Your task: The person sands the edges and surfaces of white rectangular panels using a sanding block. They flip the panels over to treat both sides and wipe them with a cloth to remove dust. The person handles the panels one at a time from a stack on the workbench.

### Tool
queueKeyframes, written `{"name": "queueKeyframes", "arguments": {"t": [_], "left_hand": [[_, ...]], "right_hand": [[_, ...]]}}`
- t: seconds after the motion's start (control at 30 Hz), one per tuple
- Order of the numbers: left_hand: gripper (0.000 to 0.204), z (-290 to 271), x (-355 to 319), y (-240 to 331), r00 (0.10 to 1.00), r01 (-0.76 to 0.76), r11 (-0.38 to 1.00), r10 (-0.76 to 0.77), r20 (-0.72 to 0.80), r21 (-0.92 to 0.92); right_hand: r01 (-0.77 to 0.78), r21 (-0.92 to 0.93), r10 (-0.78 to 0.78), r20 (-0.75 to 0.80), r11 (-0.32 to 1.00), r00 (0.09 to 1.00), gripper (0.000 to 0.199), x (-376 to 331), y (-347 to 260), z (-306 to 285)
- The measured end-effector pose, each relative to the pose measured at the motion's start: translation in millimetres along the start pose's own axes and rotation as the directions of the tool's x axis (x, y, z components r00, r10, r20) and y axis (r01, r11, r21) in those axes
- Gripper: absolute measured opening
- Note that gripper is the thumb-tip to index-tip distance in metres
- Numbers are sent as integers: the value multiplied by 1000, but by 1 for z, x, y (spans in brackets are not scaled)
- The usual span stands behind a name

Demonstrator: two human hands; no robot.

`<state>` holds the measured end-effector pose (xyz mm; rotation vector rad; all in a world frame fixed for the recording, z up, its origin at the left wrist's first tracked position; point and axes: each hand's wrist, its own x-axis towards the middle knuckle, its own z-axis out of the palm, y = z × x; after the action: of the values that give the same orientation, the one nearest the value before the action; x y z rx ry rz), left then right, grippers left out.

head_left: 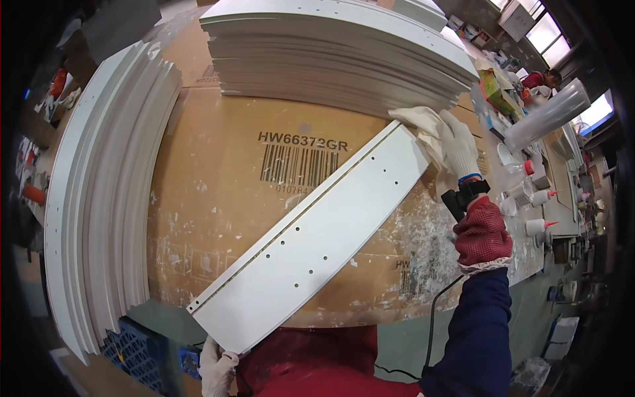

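**Wiping the far end of a white panel**

While held at a slant across the cardboard-covered table (218, 218), lying with its near end at the body and its far end up by the right hand: one long white panel (317, 245), drilled with small holes and grooved along its upper edge. Left hand (215, 367), gloved in white, down at the lower edge of view, gripping the near corner of the panel from below; fingers mostly hidden, so how tightly closed cannot be told. Right hand (456, 149), also gloved in white with a red knitted cuff, pressing a pale cloth (420, 126) onto the far end of the panel, fingers closed loosely over the cloth. Hands well apart, one at each end of the board.

Step in hand, judging by the pose: cleaning the panel's far end and edge. Next move likely calling for a steady hold at the near corner and an even sweep of the cloth along the face, with care not to let the board slip off the table edge.

Around it: a tall stack of white panels (344, 53) just beyond the cloth, another stack of panels (106, 198) on the left, and small squeeze bottles (539, 198) on the right.
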<state>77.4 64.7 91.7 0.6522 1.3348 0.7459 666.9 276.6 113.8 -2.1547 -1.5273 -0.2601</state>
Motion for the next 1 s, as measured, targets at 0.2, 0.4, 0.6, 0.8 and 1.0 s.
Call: {"name": "queueKeyframes", "arguments": {"t": [0.2, 0.4, 0.6, 0.8, 1.0], "left_hand": [[75, 3, 4, 3, 993, 75, 997, -73, -91, 26], [70, 0, 4, -8, 1000, 12, 992, -12, -2, -122], [63, -38, 3, -29, 997, 79, 994, -81, 19, 70], [50, -45, -5, -11, 918, -304, 938, 335, -211, 169], [73, -6, -1, 29, 768, -553, 611, 637, 63, 566]], "right_hand": [[334, -224, -226, 402, 915, 887, 36, -53, -129, 8], [756, 440, -855, 54, 485, 517, 27, -193, -250, 0], [572, 697, -788, -16, 433, 616, 40, -236, -353, -23], [454, 607, -512, -89, 653, 854, 65, -129, -319, -9], [368, 349, -320, -190, 862, 928, 35, -184, -197, -47]]}}
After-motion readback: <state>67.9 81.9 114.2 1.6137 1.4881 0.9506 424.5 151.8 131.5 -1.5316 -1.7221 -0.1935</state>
